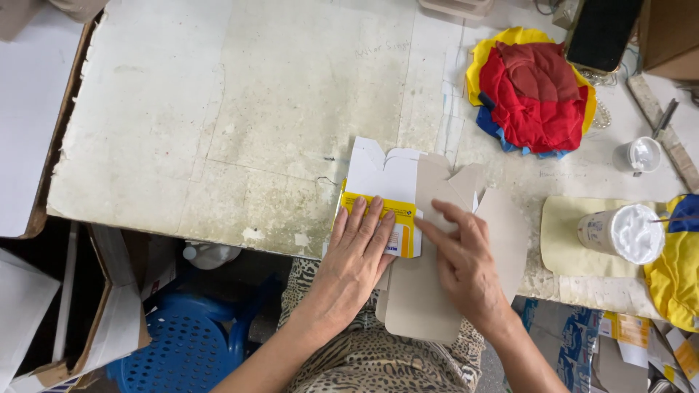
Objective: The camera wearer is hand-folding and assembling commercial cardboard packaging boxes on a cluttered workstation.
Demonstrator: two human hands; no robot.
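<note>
A flat, unfolded carton blank (397, 178), white and yellow on its printed side and grey on the inside, lies at the near edge of a worn white worktable (240, 131). My left hand (358, 247) presses flat on the folded yellow and white panel. My right hand (462, 258) rests on the grey cardboard flap (422, 298) beside it, fingers pointing left toward the fold. The grey flap hangs over the table's front edge above my lap.
A pile of red, yellow and blue cloths (535, 91) lies at the back right. Two white glue pots (622, 233) (638, 155) stand at the right, one on a pale yellow mat (571, 251). A blue perforated stool (186, 346) and cardboard boxes sit below left.
</note>
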